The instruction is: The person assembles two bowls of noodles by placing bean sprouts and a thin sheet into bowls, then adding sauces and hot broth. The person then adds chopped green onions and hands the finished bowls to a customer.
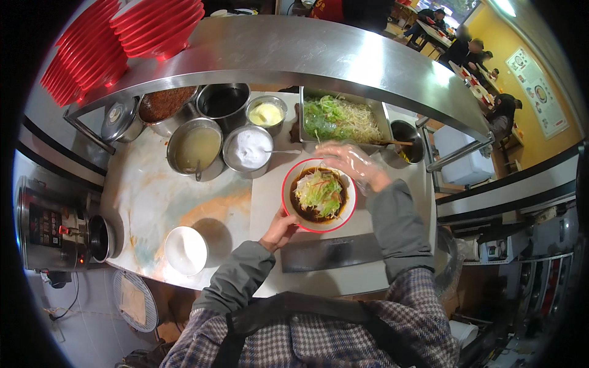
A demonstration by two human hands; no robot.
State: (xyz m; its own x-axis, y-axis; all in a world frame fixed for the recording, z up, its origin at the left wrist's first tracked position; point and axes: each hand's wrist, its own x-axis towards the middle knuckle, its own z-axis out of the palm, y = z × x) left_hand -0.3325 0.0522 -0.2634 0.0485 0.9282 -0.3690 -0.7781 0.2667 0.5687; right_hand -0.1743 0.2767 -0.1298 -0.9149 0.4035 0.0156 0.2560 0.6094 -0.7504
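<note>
My bare left hand [281, 229] grips the lower-left rim of a red-rimmed white bowl [351, 211]. Dark brown sauce [305, 211] lies in it under a heap of shredded lettuce and bean sprouts [320, 191]. Over the bowl's upper right edge is my right hand [351, 161], in a clear plastic glove, its fingers stretched to the left; I see nothing held in them. Just beyond that hand stands a steel tray [385, 116] of chopped lettuce [325, 110] and bean sprouts [359, 119].
Left of the tray stand several metal pots, among them one with white powder and a spoon [250, 147] and one with cloudy liquid [195, 149]. A cleaver [331, 252] lies near me; a white bowl [186, 251] sits left. A steel shelf [270, 52] with red bowls [156, 30] crosses above.
</note>
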